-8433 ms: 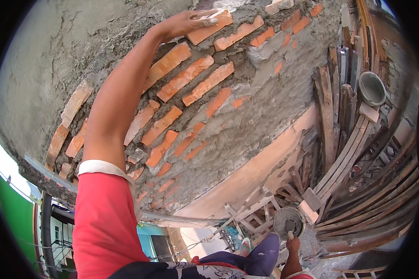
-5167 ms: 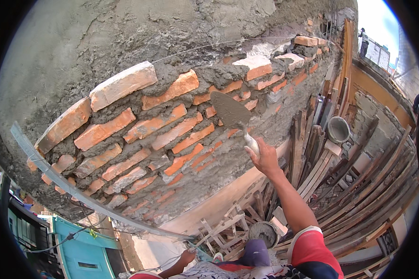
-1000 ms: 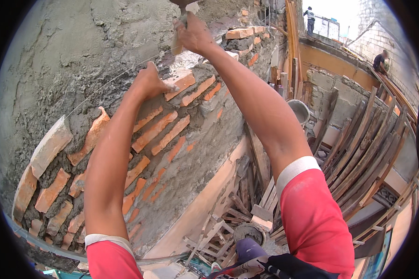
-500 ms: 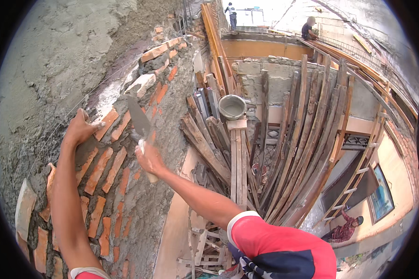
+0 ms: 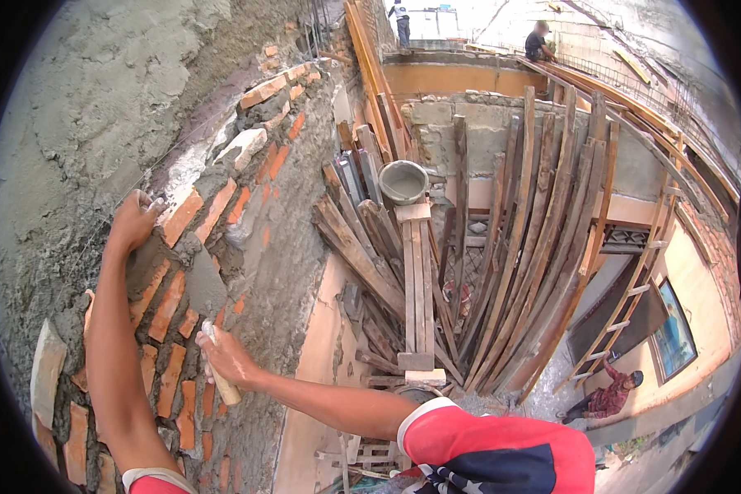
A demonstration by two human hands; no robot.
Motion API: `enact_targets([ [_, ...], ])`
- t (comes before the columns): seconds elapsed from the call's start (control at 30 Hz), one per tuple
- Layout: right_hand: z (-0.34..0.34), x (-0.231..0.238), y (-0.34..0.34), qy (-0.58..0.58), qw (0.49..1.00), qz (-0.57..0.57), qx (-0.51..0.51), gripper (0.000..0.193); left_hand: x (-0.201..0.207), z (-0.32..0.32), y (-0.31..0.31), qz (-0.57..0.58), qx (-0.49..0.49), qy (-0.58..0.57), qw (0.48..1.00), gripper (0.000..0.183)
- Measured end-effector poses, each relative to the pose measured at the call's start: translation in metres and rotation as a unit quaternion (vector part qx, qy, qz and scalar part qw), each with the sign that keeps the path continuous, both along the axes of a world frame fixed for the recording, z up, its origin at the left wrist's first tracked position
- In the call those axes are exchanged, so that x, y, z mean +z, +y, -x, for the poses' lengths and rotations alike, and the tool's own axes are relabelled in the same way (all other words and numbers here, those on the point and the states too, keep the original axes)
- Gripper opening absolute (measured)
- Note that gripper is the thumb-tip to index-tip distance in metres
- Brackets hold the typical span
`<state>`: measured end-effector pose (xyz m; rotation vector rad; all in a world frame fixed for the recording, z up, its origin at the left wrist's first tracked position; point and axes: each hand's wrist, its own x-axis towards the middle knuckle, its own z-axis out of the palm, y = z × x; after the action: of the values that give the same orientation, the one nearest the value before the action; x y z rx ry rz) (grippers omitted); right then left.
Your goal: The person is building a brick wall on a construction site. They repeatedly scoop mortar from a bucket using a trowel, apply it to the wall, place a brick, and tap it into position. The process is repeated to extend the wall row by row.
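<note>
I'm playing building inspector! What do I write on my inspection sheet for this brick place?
Surface: rough brick wall, partly covered in grey mortar.
Job's things: a trowel at the wall; bricks set in rows.
Clutter: many long planks leaning together; a bucket among the wood.
Hands: left hand beside the end of an upper brick, touching unclear; right hand gripping the trowel's handle.
Cables: nothing seen.
Surroundings: a ladder at right, a person near its foot, two more people up high.
</note>
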<state>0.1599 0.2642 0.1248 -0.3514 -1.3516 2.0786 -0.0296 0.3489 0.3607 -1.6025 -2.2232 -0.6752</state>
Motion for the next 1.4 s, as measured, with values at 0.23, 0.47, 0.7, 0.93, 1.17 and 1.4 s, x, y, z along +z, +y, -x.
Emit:
enact_targets([
  [0.23, -0.054, 0.03, 0.002, 0.182, 0.92, 0.247, 0.245, 0.041, 0.006, 0.019, -0.003, 0.006, 0.0, -0.013, 1.0, 0.031],
  [0.47, -0.084, 0.091, 0.048, 0.205, 0.96, 0.184, 0.04, 0.044, 0.007, 0.005, -0.002, 0.087, 0.025, -0.019, 0.996, 0.038],
  [0.7, -0.064, 0.11, 0.11, 0.198, 0.924, 0.005, -0.327, 0.035, 0.014, -0.009, -0.001, 0.157, 0.019, -0.035, 0.987, 0.053],
  [0.93, -0.026, 0.048, 0.156, 0.025, 0.957, -0.066, -0.281, 0.038, 0.031, -0.05, -0.001, 0.168, 0.029, -0.087, 0.982, 0.086],
  [1.17, -0.119, 0.016, 0.198, 0.004, 0.979, -0.023, -0.203, 0.039, 0.027, -0.045, 0.003, 0.137, 0.045, -0.177, 0.974, 0.094],
  [1.4, -0.205, -0.081, 0.217, -0.189, 0.959, -0.084, -0.196, 0.035, 0.021, -0.04, 0.001, 0.131, 0.038, -0.202, 0.97, 0.094],
])
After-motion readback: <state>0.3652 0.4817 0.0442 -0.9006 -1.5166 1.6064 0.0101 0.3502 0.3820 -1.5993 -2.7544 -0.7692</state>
